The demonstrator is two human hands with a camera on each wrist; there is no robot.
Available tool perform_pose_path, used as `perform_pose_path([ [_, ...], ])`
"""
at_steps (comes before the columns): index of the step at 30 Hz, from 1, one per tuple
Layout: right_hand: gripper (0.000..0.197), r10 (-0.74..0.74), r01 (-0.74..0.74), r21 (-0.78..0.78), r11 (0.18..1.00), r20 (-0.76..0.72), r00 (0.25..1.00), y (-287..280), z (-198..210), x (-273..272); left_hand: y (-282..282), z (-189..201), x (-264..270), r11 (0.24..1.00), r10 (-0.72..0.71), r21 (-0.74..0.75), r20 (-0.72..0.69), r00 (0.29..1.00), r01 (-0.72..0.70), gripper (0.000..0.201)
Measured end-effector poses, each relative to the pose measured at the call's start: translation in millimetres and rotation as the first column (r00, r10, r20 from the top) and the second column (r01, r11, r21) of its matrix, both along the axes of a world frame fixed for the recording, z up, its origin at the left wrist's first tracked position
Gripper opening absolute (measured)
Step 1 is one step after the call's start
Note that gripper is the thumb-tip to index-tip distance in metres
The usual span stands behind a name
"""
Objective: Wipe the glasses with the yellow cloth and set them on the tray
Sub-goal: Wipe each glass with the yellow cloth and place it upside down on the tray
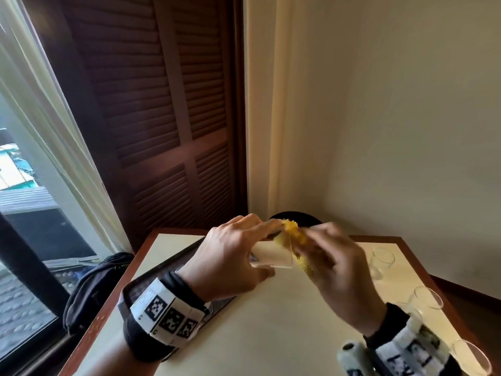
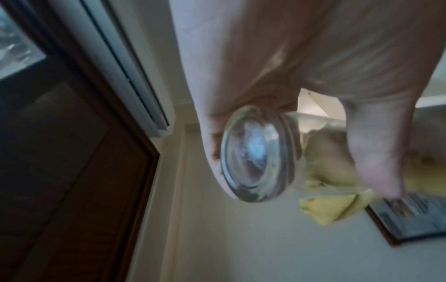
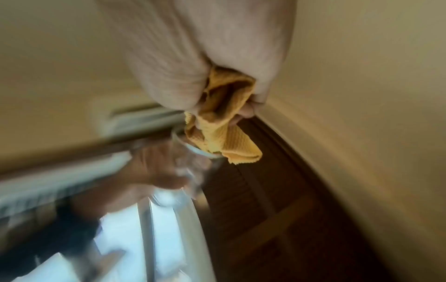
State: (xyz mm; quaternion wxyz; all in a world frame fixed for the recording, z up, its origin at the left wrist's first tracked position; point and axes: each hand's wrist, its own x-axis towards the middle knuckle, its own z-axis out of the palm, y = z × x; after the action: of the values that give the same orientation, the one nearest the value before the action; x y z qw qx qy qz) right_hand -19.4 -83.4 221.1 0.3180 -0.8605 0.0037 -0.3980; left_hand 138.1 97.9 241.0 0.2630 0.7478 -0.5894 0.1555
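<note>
Over the middle of the cream tabletop (image 1: 271, 321) with its red-brown wooden edging, a person wipes a clear, thick-based drinking glass (image 2: 258, 154), held on its side above the surface. The left hand (image 1: 230, 264) grips it near the base, thumb on one side and fingers wrapped round the other. The right hand (image 1: 339, 270), blurred with motion, pinches a bunched yellow waffle-weave cloth (image 3: 224, 118) between thumb and curled fingers and works it at the glass's mouth.

This looks like the wiping step. The next move calls for freeing the cloth and lowering the glass upright onto the dark rectangular tray (image 1: 173, 264), which lies along the tabletop's left edge, partly under the left wrist.

Three more clear glasses stand along the right edge, the nearest (image 1: 471, 356) at the front right corner, one (image 1: 425, 299) midway, another (image 1: 382, 260) further back. A dark round object (image 1: 295, 217) sits at the far edge; nothing visibly blocks the tray.
</note>
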Motion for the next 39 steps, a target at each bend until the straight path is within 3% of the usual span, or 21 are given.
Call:
perform_pose_path([
  [2,0.037,0.014,-0.055,-0.405,0.912,-0.101,0.995,-3,-14,1,-1,2,-2,0.999,-0.029,0.018,-0.006,1.0,0.029,0.081],
  [3,0.04,0.022,-0.107,-0.439,0.892,-0.194,0.981,-4,-17,1,-2,2,-2,0.999,-0.026,0.032,0.036,0.999,0.025,0.08],
  [6,0.022,0.058,-0.116,-0.217,0.969,-0.257,0.965,-15,-14,-4,-1,-2,-1,0.999,0.038,-0.016,0.035,0.999,-0.037,0.08],
  [8,0.012,-0.036,0.01,-0.091,0.996,-0.285,0.958,-18,-10,-7,2,-3,2,0.983,0.058,-0.159,-0.177,0.982,-0.087,0.077],
  [10,0.01,-0.054,0.134,0.21,0.968,-0.349,0.936,-16,-11,-5,2,1,-2,0.92,-0.074,-0.371,-0.489,0.869,-0.13,0.075],
  [11,0.014,0.02,0.144,0.453,0.88,-0.337,0.941,-10,-9,-2,0,4,-8,0.874,-0.202,-0.464,-0.618,0.76,-0.144,0.075],
  [12,0.019,0.126,0.102,0.689,0.718,-0.272,0.954,-2,-7,3,-4,7,-16,0.829,-0.351,-0.541,-0.699,0.623,-0.14,0.075],
  [14,0.027,0.315,-0.054,0.957,0.284,-0.04,0.948,19,5,7,-16,7,-31,0.774,-0.535,-0.625,-0.73,0.426,-0.099,0.077],
  [16,0.036,0.384,-0.171,0.985,0.019,0.151,0.911,38,15,8,-28,1,-37,0.749,-0.565,-0.656,-0.705,0.429,-0.093,0.079],
  [19,0.038,0.376,-0.217,0.967,-0.132,0.251,0.892,50,13,12,-32,-5,-31,0.71,-0.479,-0.674,-0.675,0.562,-0.204,0.075],
  [23,0.043,0.326,-0.215,0.943,-0.253,0.292,0.899,48,18,19,-25,-13,-41,0.739,-0.569,-0.668,-0.688,0.451,-0.085,0.076],
  [25,0.044,0.327,-0.215,0.951,-0.224,0.281,0.902,50,19,22,-22,-19,-45,0.781,-0.496,-0.623,-0.656,0.57,-0.037,0.082],
  [28,0.039,0.349,-0.189,0.957,-0.221,0.258,0.901,57,15,21,-24,-27,-35,0.794,-0.27,-0.597,-0.517,0.813,-0.116,0.085],
  [29,0.038,0.345,-0.176,0.967,-0.183,0.231,0.91,60,14,20,-24,-28,-29,0.786,-0.181,-0.592,-0.493,0.851,-0.176,0.085],
  [30,0.037,0.324,-0.155,0.985,-0.074,0.171,0.931,62,10,19,-24,-28,-23,0.774,-0.118,-0.583,-0.519,0.847,-0.249,0.084],
  [31,0.033,0.282,-0.132,0.983,0.127,0.092,0.955,64,6,20,-23,-27,-19,0.762,-0.101,-0.565,-0.586,0.804,-0.316,0.082],
  [32,0.028,0.176,-0.076,0.916,0.394,0.006,0.984,65,4,21,-21,-26,-16,0.755,-0.142,-0.549,-0.671,0.728,-0.358,0.076],
  [33,0.026,0.044,-0.013,0.774,0.633,-0.02,0.999,65,2,24,-21,-26,-15,0.758,-0.219,-0.538,-0.742,0.634,-0.368,0.069],
  [34,0.027,-0.017,-0.003,0.619,0.786,0.027,1.0,65,1,28,-22,-26,-20,0.767,-0.299,-0.53,-0.794,0.529,-0.362,0.064],
  [36,0.042,0.036,-0.085,0.427,0.9,0.123,0.992,67,-4,39,-23,-27,-32,0.798,-0.4,-0.486,-0.87,0.289,-0.358,0.062],
  [39,0.053,0.164,-0.18,0.25,0.951,0.085,0.983,83,-23,45,-14,-18,-34,0.79,-0.528,-0.454,-0.845,-0.081,-0.412,0.053],
])
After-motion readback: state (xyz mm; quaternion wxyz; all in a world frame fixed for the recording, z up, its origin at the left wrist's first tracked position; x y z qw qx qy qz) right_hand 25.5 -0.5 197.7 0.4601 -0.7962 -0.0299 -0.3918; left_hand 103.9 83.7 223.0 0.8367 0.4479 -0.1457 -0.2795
